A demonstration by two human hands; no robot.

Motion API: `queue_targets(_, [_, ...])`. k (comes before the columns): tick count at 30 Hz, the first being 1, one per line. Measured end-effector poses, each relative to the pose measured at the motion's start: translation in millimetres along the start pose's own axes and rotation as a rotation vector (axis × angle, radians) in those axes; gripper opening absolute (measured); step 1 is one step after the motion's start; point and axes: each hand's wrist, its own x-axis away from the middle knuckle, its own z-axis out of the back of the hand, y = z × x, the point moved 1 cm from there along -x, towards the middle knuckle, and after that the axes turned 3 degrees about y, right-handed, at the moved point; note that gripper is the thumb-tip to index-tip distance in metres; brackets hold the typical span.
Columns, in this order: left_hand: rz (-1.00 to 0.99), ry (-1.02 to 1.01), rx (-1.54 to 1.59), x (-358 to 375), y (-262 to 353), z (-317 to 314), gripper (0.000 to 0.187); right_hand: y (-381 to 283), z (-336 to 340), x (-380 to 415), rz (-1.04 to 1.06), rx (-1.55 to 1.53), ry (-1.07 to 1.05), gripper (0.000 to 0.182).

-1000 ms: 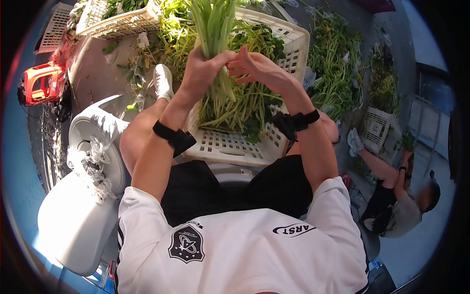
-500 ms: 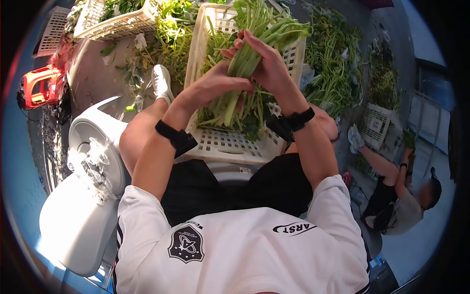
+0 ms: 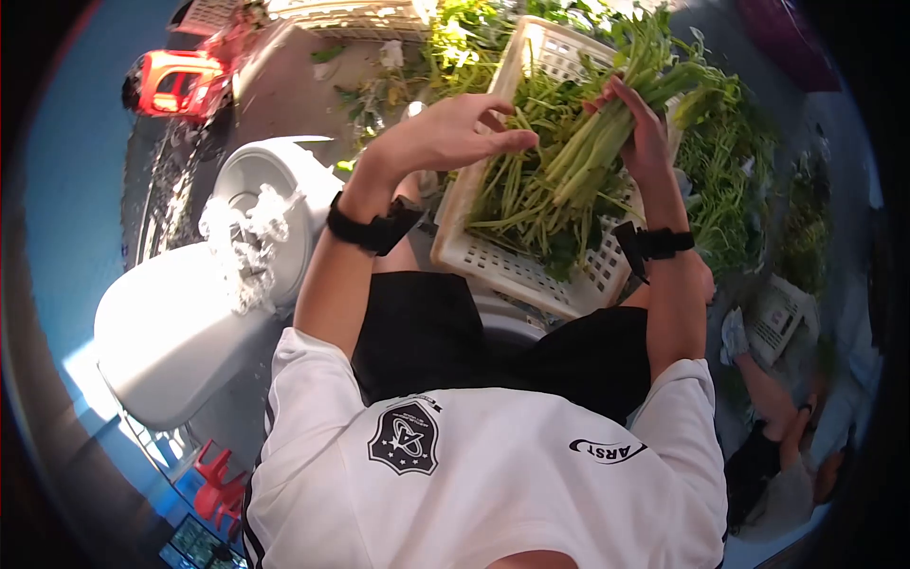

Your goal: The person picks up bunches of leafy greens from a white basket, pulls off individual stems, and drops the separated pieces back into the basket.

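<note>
My right hand (image 3: 646,137) is wrapped round a bunch of long-stemmed leafy greens (image 3: 590,152), held tilted over a white plastic crate (image 3: 488,254). The cut stem ends point down towards me and the leaves point away. To the left, my left hand (image 3: 450,135) is apart from the bunch, its fingers spread and nothing in them. More loose greens (image 3: 517,204) fill the crate below both hands.
A white folding chair (image 3: 166,322) stands at my left with a tangle of clear plastic ties (image 3: 251,237) on it. A red plastic stool (image 3: 178,85) lies beyond. Piled greens (image 3: 730,180) cover the floor at right, where another person (image 3: 782,474) sits near a pale crate (image 3: 775,318).
My left hand has let go of the bunch and moved away left, opening. My right hand still holds the bunch. The view has turned towards the left.
</note>
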Motion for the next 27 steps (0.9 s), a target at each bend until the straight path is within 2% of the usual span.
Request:
queue_targets(1, [0.061, 0.036, -0.024, 16, -4, 9, 0.071, 1, -2, 3, -0.017, -0.010, 0.005, 0.025])
queue_targets(4, [0.061, 0.266, 0.099, 78, -40, 29, 0.059, 2, -7, 8, -0.029, 0.027, 0.044, 0.027])
queue_targets(6, [0.046, 0.535, 0.135, 119, -81, 39, 0.052, 4, -5, 11, -0.030, 0.085, 0.074, 0.028])
queue_targets(8, [0.282, 0.751, -0.205, 156, -166, 55, 0.046, 6, -7, 15, -0.033, 0.075, 0.076, 0.028])
queue_targets(10, [0.049, 1.105, -0.812, 192, -265, 47, 0.037, 9, -6, 16, -0.041, 0.074, 0.062, 0.027])
queue_targets(12, [0.171, 1.051, -0.604, 224, -329, 42, 0.036, 10, -11, 22, -0.030, 0.120, 0.075, 0.027])
queue_targets(13, [0.275, 0.994, -0.672, 241, -348, 36, 0.033, 10, -14, 25, -0.028, 0.143, 0.083, 0.026])
queue_targets(15, [0.482, 0.946, -0.668, 263, -343, 22, 0.028, 9, -17, 28, -0.046, 0.206, 0.093, 0.030])
queue_targets(17, [0.674, 0.966, -0.521, 270, -308, 15, 0.024, 10, -18, 28, -0.053, 0.243, 0.084, 0.031])
queue_targets(20, [0.583, 1.276, -0.497, 278, -300, 9, 0.021, 14, -14, 26, -0.042, 0.315, 0.059, 0.032])
queue_targets(23, [0.502, 1.671, -0.695, 286, -277, 21, 0.021, 10, -17, 30, -0.004, 0.489, 0.034, 0.032])
queue_targets(27, [0.572, 1.714, -0.584, 313, -268, 52, 0.024, 1, -27, 40, 0.063, 0.668, -0.032, 0.027])
